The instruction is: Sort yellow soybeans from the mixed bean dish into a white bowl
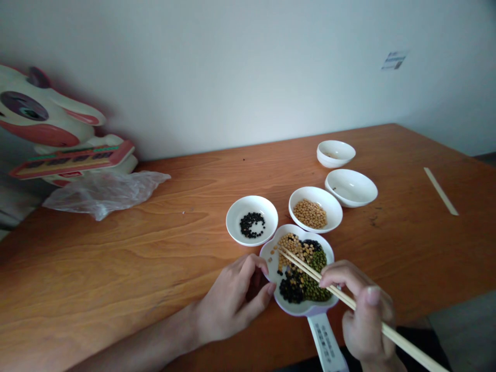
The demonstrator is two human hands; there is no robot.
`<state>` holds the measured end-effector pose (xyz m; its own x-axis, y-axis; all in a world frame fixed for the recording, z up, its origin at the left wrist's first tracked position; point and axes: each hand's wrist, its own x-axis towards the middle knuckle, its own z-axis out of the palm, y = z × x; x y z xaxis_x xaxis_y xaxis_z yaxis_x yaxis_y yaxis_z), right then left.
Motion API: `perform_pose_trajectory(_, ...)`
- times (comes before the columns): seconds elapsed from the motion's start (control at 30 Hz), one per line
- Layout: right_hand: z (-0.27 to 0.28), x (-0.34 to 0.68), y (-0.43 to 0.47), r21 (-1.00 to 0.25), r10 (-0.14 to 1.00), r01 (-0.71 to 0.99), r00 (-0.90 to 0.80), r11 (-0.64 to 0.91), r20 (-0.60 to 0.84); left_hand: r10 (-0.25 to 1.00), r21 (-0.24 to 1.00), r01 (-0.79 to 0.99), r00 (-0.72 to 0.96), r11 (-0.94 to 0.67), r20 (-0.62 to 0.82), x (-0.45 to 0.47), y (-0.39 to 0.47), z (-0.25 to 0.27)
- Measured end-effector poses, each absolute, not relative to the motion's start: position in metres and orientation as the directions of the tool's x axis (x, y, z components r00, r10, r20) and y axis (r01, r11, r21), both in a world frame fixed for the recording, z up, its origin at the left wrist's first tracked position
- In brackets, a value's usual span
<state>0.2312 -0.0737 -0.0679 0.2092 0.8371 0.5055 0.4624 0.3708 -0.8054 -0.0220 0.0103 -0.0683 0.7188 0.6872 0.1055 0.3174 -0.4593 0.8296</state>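
My right hand [366,310] is closed around a pair of wooden chopsticks [321,276]. Their tips meet yellow soybeans [289,247] in a flower-shaped white dish [310,310] with a flat handle toward me. Black beans [291,289] and green mung beans [315,287] share that dish, partly mixed with the soybeans. At the dish's left rim, my left hand [242,294] grips with curled fingers and thumb. Just beyond the dish stand a white bowl [232,232] of black beans and another bowl [335,219] of soybeans.
Two more white bowls [358,192] [325,157] stand farther back, with a few small specks inside. A pale flat stick [440,191] lies at right. On the left, a plastic bag [112,194] lies before a cow-shaped toy keyboard [73,134]. A wall [240,77] rises behind the table.
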Motion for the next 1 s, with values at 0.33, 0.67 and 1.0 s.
perform_pose_trajectory(0.33, -0.064, 0.246, -0.087, -0.842, 0.688, 0.427, 0.501, 0.330, 0.524, 0.691, 0.828, 0.319, 0.715, -0.462, 0.110, -0.023, 0.009, -0.067)
perform_pose_trajectory(0.67, -0.049, 0.264, -0.059, -0.832, 0.555, 0.456, 0.623, 0.316, 0.552, 0.691, 0.826, 0.327, 0.716, -0.460, 0.102, -0.024, 0.009, -0.070)
perform_pose_trajectory(1.0, -0.064, 0.235, -0.082, -0.852, 0.850, 0.428, 0.283, 0.302, 0.443, 0.695, 0.825, 0.339, 0.714, -0.452, 0.088, -0.023, 0.008, -0.067)
